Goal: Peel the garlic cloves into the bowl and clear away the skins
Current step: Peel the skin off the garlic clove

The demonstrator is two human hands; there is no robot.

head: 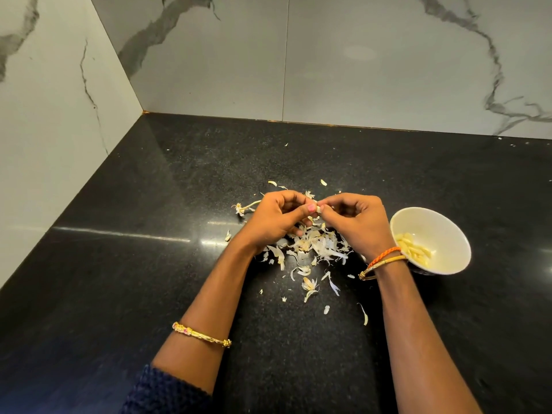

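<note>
My left hand (276, 218) and my right hand (352, 221) meet above the black counter, and both pinch one small garlic clove (319, 208) between their fingertips. Under the hands lies a heap of papery garlic skins (310, 246). A white bowl (448, 222) stands just right of my right wrist, with several peeled yellowish cloves (413, 249) in it. A bare garlic stem with its root end (243, 208) lies left of my left hand.
Loose skin scraps (310, 286) are scattered toward me and a few lie beyond the hands (323, 182). The black granite counter (149, 264) runs into a corner of marble-patterned walls (358, 70) at the back and left.
</note>
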